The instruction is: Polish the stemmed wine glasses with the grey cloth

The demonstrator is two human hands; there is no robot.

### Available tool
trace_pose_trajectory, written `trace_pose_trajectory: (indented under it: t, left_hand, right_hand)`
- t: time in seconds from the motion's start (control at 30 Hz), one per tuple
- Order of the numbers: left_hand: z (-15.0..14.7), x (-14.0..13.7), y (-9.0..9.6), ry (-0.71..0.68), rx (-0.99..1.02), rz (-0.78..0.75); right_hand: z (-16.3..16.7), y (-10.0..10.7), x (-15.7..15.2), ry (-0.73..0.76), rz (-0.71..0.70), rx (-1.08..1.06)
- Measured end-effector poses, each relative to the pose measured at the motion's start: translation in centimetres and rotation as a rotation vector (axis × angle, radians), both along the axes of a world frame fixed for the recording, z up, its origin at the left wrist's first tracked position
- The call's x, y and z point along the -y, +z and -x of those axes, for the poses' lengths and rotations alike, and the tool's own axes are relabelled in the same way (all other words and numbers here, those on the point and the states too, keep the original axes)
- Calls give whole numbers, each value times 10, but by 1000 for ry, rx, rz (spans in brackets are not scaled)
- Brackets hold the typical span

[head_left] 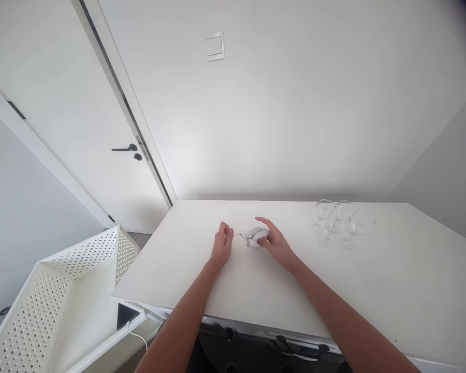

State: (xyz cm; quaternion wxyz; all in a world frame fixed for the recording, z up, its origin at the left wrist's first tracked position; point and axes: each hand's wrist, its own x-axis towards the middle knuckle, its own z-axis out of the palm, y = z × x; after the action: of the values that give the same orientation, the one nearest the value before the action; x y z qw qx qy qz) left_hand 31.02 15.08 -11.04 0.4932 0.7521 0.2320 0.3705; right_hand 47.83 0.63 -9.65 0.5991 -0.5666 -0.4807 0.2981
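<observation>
Over the middle of the white tabletop, a stemmed glass (239,235) lies sideways between my two hands. My left hand (222,241) is closed around the foot end of its stem. On the bowl side, my right hand (272,239) presses a white cloth (253,237) against the glass, its index finger stretched out above. The cloth covers much of the bowl. Several clear stemmed glasses (337,223) are grouped to the right of my right hand, some upright and at least one lying on its side.
The white table (171,269) runs along a plain wall with a light switch (215,46). At the left are a white door with a dark handle (124,148) and a white perforated rack (34,316). A black case (248,347) sits below the table's front edge.
</observation>
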Motion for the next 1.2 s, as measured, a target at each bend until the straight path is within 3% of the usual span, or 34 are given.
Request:
trace_pose_trajectory:
  t: [0.07, 0.13, 0.33, 0.47, 0.57, 0.63, 0.73, 0.8, 0.97, 1.03, 1.2]
  left_hand:
    - [0, -3, 0, -16, 7, 141]
    - [1, -5, 2, -16, 11, 201]
    - [4, 1, 3, 13, 31, -109]
    - [1, -3, 0, 39, 30, 115]
    - [0, -8, 1, 27, 20, 244]
    - [1, -8, 3, 49, 31, 172]
    - [3, -3, 6, 65, 44, -68]
    - [3, -1, 6, 47, 29, -128]
    - [3, -7, 0, 58, 49, 152]
    - [3, -10, 0, 62, 46, 195]
    - [2, -4, 5, 116, 41, -159]
  right_hand:
    - [4, -1, 0, -4, -13, 181]
    - [8, -3, -4, -34, -16, 217]
    - [4, -1, -8, -19, 3, -243]
    - [6, -5, -2, 32, 3, 78]
    - [10, -11, -5, -36, 17, 273]
    - [11, -11, -8, -55, 1, 165]
    - [6, -8, -9, -49, -14, -150]
    - [2, -6, -7, -32, -1, -209]
    - [0, -11, -2, 13, 29, 271]
    - [2, -13, -4, -35, 19, 318]
    - [5, -8, -11, -51, -33, -170]
